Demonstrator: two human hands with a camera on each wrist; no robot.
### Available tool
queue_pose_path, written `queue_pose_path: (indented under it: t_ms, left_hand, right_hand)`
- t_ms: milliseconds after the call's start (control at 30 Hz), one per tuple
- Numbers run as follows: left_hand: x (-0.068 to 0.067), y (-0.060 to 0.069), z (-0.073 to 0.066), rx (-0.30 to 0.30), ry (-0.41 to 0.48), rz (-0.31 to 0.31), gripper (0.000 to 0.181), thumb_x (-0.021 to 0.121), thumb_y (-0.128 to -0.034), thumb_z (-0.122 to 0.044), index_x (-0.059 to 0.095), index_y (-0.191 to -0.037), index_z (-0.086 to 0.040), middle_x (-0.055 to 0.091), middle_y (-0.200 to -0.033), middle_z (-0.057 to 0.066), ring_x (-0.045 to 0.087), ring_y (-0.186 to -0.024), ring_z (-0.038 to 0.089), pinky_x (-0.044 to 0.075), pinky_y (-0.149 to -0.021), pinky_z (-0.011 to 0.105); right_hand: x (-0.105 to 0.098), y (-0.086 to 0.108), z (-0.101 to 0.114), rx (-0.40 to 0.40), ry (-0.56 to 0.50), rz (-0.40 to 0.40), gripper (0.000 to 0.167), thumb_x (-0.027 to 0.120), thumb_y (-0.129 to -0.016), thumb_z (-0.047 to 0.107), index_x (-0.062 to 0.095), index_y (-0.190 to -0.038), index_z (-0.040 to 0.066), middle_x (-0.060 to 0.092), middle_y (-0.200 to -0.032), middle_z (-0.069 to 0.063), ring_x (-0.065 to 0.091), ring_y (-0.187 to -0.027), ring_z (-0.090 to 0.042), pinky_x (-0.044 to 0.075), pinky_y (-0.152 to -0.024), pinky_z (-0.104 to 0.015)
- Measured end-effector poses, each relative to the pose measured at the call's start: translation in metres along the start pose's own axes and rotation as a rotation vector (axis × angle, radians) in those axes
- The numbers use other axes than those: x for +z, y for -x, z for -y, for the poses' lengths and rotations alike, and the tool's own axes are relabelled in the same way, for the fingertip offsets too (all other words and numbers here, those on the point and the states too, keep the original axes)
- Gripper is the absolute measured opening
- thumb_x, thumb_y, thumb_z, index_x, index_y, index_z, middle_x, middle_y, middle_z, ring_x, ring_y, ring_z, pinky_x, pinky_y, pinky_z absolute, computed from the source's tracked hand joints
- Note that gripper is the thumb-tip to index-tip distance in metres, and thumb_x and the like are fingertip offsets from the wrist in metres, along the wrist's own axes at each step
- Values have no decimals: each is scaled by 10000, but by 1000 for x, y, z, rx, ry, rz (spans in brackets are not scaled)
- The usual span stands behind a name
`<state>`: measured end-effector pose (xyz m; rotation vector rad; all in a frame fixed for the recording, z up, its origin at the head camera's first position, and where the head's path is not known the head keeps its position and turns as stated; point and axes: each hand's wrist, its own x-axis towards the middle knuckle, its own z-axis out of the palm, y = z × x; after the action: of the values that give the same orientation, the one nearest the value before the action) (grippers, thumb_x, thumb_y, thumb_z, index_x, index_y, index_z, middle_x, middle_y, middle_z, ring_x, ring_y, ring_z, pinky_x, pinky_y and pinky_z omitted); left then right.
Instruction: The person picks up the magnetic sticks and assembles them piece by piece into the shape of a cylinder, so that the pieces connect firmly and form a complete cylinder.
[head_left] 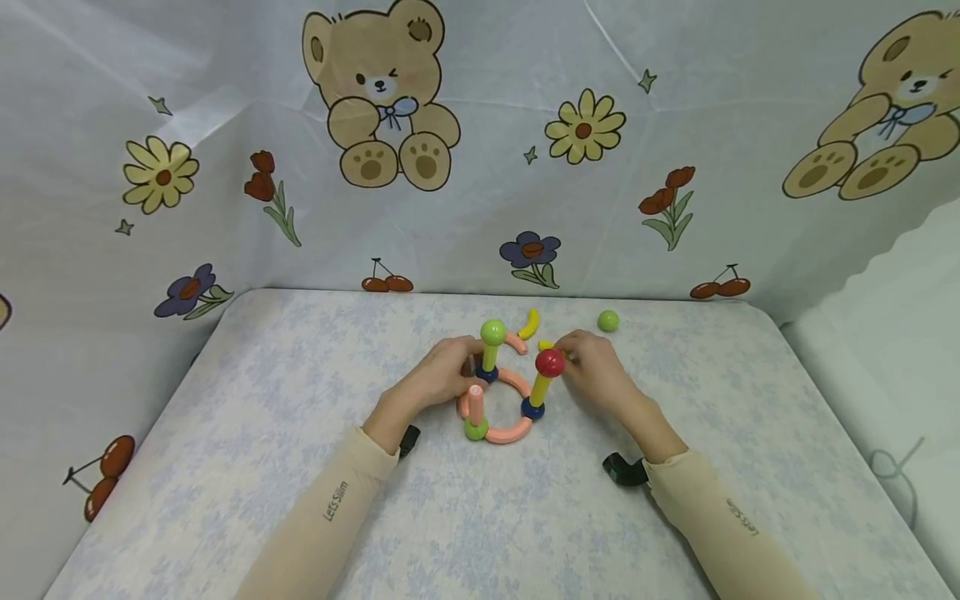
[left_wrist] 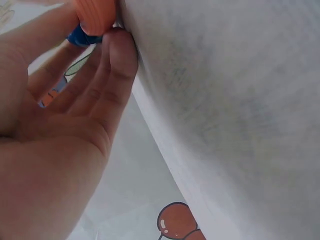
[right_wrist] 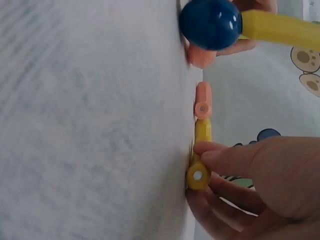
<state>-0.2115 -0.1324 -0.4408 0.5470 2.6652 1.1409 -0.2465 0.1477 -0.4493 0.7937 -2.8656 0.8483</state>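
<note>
A ring of pink curved magnetic sticks (head_left: pixel 510 433) lies on the table, joined by navy balls (head_left: pixel 533 409) and a green ball (head_left: pixel 476 430). Three posts rise from it: a yellow-green one topped by a light green ball (head_left: pixel 493 332), a yellow one topped by a red ball (head_left: pixel 550 362), and a bare pink one (head_left: pixel 476 404). My left hand (head_left: pixel 448 371) holds the ring's far left side, fingers around a pink curved stick (left_wrist: pixel 97 17) beside a blue ball (left_wrist: pixel 82 37). Between thumb and fingers, my right hand (head_left: pixel 596 371) pinches a yellow stick (right_wrist: pixel 198 176) at the table surface.
Behind the ring lie a loose yellow curved stick (head_left: pixel 530 323) and a pink curved stick (head_left: pixel 516 342). A loose green ball (head_left: pixel 608 321) sits farther right. A patterned cloth (head_left: pixel 480 208) hangs behind the table's far edge.
</note>
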Motion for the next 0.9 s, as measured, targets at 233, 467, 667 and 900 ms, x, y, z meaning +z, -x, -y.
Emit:
queue_pose_path:
  t_ms: [233,467,667,900]
  left_hand:
    - [0,-1,1,41,-40,36,249,868,-876,-103,721,-1063,-174,674,-921,10,580,-748,154,476,-656,291]
    - [0,0,-1,99,-16,78,280,875,-866,-91,728,-1095,-156,679,-894,13,589,-731,148,489,-666,292]
    - [1,0,-4,100,-11,93,298,879,-862,-87,731,-1113,-148,690,-919,16,593,-734,138,493,-673,282]
    - [2,0,-6,99,-32,97,294,883,-857,-89,733,-1102,-155,685,-919,33,585,-726,131,483,-669,279]
  right_hand:
    - [-15,2,8,154,-71,121,163,787,-899,11,680,-1022,9,699,-928,-117,645,-856,-235,565,-777,-373]
    - [-33,2,15,189,-254,243,191,763,-943,111,762,-1105,11,734,-979,-95,639,-902,-208,531,-785,-316]
    - [-49,6,31,235,-570,292,267,696,-979,115,697,-1203,-29,775,-1104,-174,726,-982,-197,574,-905,-320]
    - [-57,10,51,249,-749,246,369,725,-1008,163,636,-1265,-86,783,-1055,-130,754,-984,-151,586,-902,-265]
